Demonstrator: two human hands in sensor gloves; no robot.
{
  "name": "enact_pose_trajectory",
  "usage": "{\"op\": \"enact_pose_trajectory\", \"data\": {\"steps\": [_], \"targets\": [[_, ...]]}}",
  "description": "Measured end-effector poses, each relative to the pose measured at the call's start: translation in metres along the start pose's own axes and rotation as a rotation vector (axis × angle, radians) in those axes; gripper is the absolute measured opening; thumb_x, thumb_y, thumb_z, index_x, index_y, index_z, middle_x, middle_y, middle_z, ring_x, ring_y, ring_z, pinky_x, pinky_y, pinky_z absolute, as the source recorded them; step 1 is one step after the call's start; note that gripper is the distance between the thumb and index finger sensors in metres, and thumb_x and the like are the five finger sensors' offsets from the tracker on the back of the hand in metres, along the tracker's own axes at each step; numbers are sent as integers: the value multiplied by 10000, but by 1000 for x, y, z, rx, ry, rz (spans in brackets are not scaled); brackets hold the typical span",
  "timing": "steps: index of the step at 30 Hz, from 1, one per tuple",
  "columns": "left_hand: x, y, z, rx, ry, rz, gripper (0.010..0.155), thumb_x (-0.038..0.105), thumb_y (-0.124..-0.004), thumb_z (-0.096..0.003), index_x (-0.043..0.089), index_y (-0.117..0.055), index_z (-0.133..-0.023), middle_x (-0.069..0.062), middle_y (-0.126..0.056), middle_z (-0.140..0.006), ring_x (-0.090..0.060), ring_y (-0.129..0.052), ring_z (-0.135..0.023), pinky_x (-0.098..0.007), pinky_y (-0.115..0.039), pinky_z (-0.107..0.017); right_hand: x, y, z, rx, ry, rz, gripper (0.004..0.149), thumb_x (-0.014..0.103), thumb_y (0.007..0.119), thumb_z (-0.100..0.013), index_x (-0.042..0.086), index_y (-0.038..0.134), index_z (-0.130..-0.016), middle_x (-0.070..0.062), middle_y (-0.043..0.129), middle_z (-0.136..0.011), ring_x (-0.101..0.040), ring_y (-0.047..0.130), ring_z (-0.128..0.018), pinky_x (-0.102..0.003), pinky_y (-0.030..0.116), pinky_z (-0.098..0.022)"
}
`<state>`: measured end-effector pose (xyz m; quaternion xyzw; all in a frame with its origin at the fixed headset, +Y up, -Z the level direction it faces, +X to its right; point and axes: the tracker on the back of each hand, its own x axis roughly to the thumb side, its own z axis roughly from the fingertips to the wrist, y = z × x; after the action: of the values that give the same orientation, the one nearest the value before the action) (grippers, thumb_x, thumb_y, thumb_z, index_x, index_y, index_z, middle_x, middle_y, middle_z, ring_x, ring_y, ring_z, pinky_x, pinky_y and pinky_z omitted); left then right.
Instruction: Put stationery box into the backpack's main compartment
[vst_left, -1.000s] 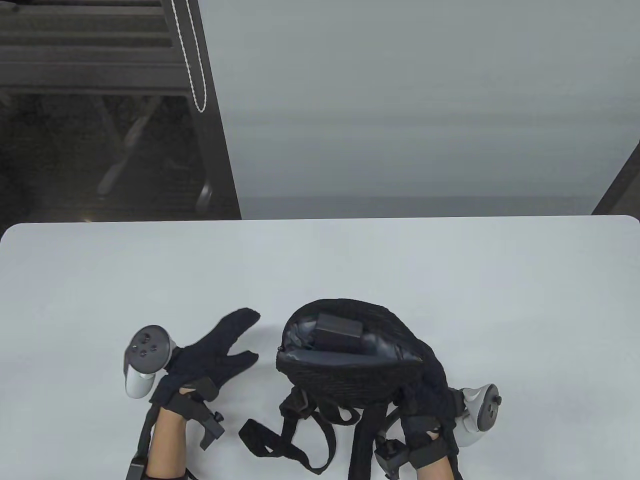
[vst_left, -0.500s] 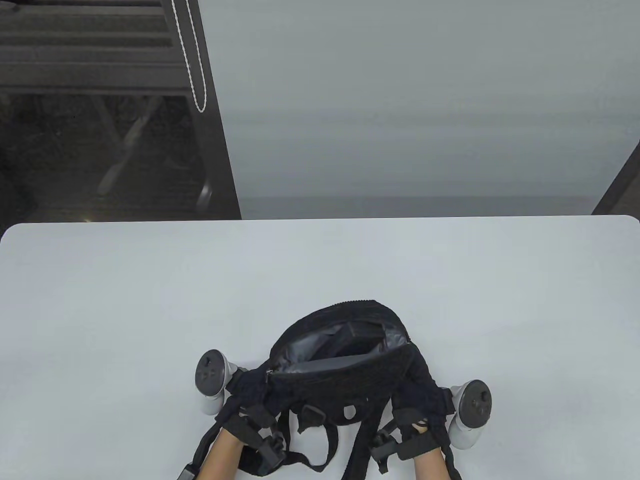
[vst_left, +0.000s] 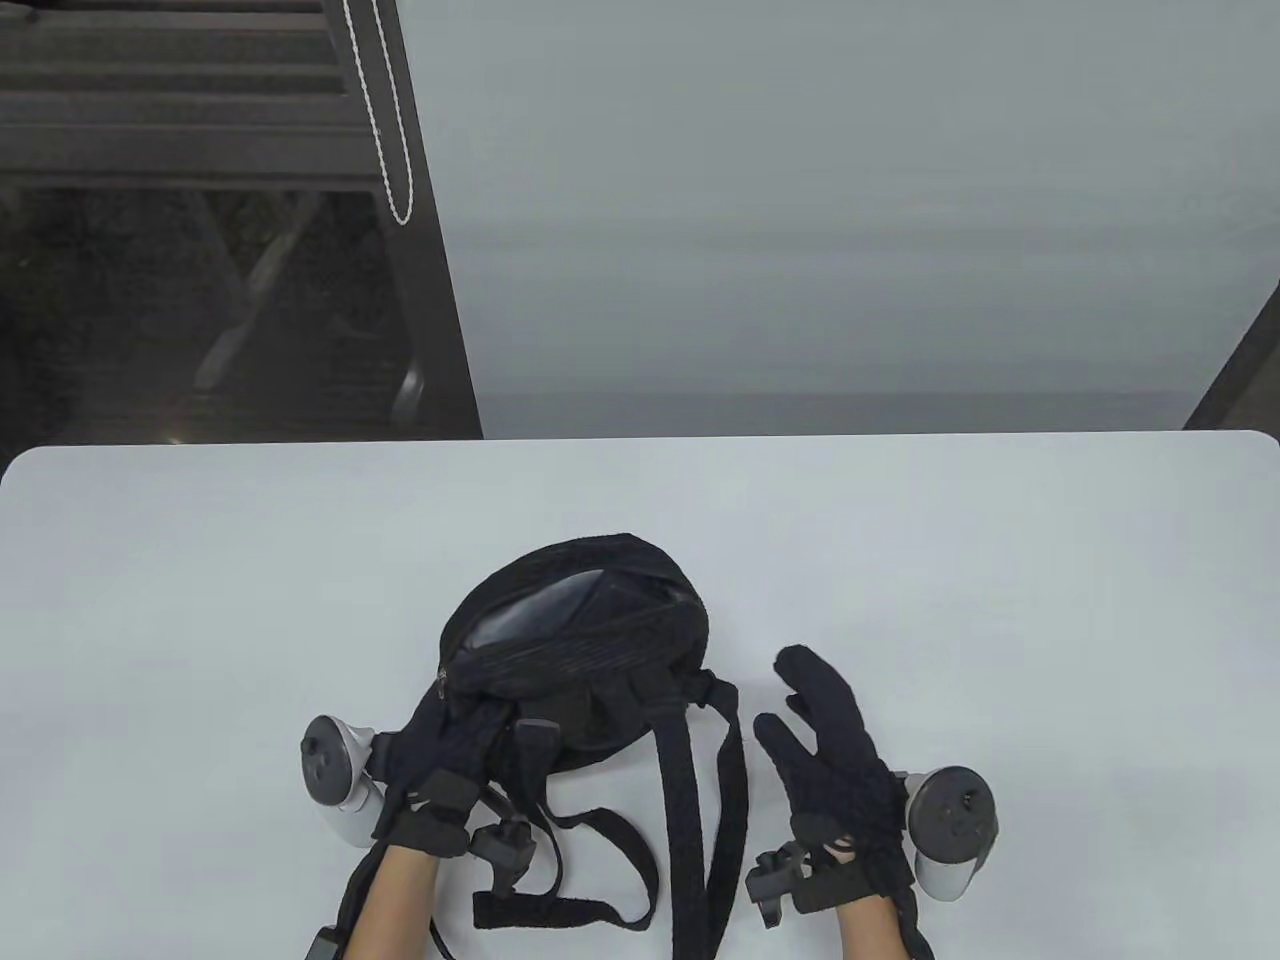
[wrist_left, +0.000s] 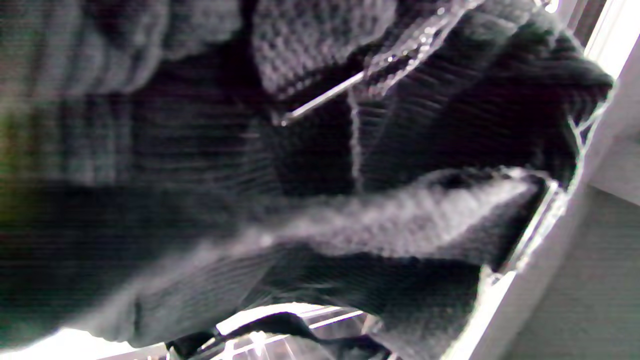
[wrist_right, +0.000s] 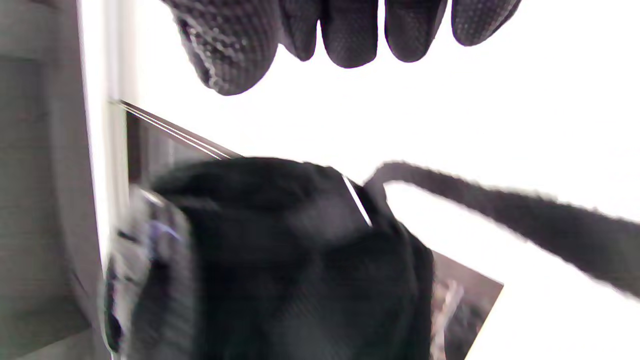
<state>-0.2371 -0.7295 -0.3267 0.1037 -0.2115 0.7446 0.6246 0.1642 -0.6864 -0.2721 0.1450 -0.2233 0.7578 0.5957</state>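
Note:
The black knit backpack (vst_left: 600, 580) lies on the white table (vst_left: 200, 600), its main compartment open and showing grey lining (vst_left: 545, 622). The stationery box is not visible; the opening looks flattened. My left hand (vst_left: 465, 718) grips the backpack's near left side by the zipper end. The left wrist view shows only blurred black knit (wrist_left: 425, 125) close up. My right hand (vst_left: 805, 695) is open, fingers spread, to the right of the bag and not touching it. In the right wrist view my right hand's fingertips (wrist_right: 350, 35) hang over the bag (wrist_right: 280, 250).
The backpack's shoulder straps (vst_left: 700, 800) trail toward the near table edge between my hands, and one strap (wrist_right: 525, 220) crosses the right wrist view. A dark chair frame (vst_left: 300, 250) stands beyond the table's far left edge.
My left hand came to the bag, gripped it and moved it left and away. My right hand let go of the bag and opened. The box, earlier visible inside, is out of sight.

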Motion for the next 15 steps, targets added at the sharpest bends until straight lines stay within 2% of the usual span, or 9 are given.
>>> {"op": "enact_pose_trajectory", "data": {"steps": [2, 4, 5, 10, 12, 14, 15], "targets": [[-1, 2, 0, 6, 11, -32, 470, 322, -828, -580, 338, -736, -1041, -124, -754, -1032, -468, -800, -925, -721, -605, -663, 18, -2, -5, 2, -55, 77, 545, 411, 790, -571, 342, 589, -1073, 11, 573, -1156, -321, 531, -1066, -562, 464, -762], [-1, 0, 0, 9, 6, -70, 471, 321, -827, -580, 341, -733, -1041, -122, -752, -1032, -467, -794, -925, -724, -597, -664, 51, 9, -15, 70, -135, 231, 493, 399, 784, -581, 367, 631, -1049, 42, 582, -1158, -280, 522, -1085, -528, 438, -787], [-1, -1, 0, 10, 6, -80, 471, 321, -825, -581, 342, -732, -1042, -123, -750, -1032, -467, -790, -926, -725, -593, -664, 57, 12, -16, 81, -151, 255, 488, 396, 783, -583, 371, 633, -1046, 49, 583, -1159, -269, 519, -1090, -517, 432, -792], [-1, -4, 2, 20, 12, -104, 472, 314, -821, -582, 340, -729, -1045, -130, -745, -1033, -470, -783, -925, -730, -580, -665, 129, 78, -33, 244, -351, 506, 493, 379, 800, -571, 382, 643, -1039, 75, 577, -1171, -221, 502, -1109, -464, 404, -809], [-1, -4, 2, 18, 12, -115, 473, 316, -819, -583, 341, -725, -1046, -127, -743, -1035, -472, -780, -926, -730, -578, -665, 146, 102, -35, 290, -419, 592, 491, 371, 808, -563, 386, 655, -1030, 84, 588, -1166, -213, 515, -1105, -457, 414, -808], [-3, -3, 2, 21, 16, -128, 475, 314, -820, -583, 339, -725, -1048, -129, -745, -1035, -472, -781, -927, -730, -577, -666, 166, 137, -39, 358, -520, 726, 465, 362, 820, -553, 397, 693, -999, 97, 628, -1147, -196, 547, -1095, -443, 444, -806], [-3, -3, 2, 23, 17, -133, 477, 314, -820, -583, 339, -723, -1049, -130, -744, -1036, -474, -778, -927, -732, -575, -665, 169, 144, -39, 368, -536, 748, 459, 362, 827, -546, 399, 708, -988, 101, 640, -1140, -192, 557, -1091, -440, 449, -803]]}}
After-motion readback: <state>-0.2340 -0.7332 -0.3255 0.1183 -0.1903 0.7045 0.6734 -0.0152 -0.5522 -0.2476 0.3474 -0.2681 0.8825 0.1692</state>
